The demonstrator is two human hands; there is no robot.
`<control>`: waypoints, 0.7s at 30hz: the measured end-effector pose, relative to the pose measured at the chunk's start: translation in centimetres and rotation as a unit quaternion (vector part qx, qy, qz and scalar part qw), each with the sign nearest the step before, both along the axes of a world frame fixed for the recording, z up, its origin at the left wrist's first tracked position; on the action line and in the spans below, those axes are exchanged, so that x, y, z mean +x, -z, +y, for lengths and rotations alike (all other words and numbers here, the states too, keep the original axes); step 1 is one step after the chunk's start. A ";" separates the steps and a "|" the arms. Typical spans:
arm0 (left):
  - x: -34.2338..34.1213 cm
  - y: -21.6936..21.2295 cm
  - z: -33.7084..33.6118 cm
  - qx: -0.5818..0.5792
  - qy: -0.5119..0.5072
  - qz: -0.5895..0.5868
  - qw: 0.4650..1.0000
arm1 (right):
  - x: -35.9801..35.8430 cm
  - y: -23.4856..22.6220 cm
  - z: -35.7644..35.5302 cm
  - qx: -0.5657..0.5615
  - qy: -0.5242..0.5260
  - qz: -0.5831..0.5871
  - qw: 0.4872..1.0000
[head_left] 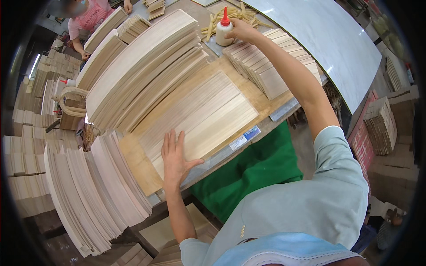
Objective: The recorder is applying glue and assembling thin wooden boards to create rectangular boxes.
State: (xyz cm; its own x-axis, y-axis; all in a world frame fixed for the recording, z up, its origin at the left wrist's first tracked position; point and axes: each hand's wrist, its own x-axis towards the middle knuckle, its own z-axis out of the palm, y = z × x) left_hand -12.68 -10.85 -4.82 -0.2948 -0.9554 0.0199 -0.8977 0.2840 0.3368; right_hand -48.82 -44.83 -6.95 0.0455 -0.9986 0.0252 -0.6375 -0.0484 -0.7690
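My left hand lies with fingers spread on the near left part of a pale panel of thin wooden strips. That panel rests flat on a yellowish plywood board. Far off, with the arm stretched out, my right hand is closed on the side of a white glue bottle with a red pointed cap. The bottle stands upright at the table's far side. Part of the grip is hidden behind the bottle.
A tall stack of wooden panels borders the board; another stands at left. Shorter slats lie under my right forearm. Loose strips lie behind the bottle. Green cloth hangs nearby. Another person works at far left.
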 end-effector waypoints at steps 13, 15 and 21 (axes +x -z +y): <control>0.4 0.0 2.5 -0.133 -0.113 0.099 0.980 | 1.0 -4.1 3.1 -0.090 0.019 -0.057 0.994; 0.7 0.1 3.5 -0.139 -0.189 0.215 0.948 | -0.4 -7.1 4.9 -0.131 -0.013 -0.195 0.972; -5.1 -0.2 3.0 -0.016 -0.194 0.514 0.835 | 1.4 -11.0 17.8 0.018 -0.166 -0.436 0.885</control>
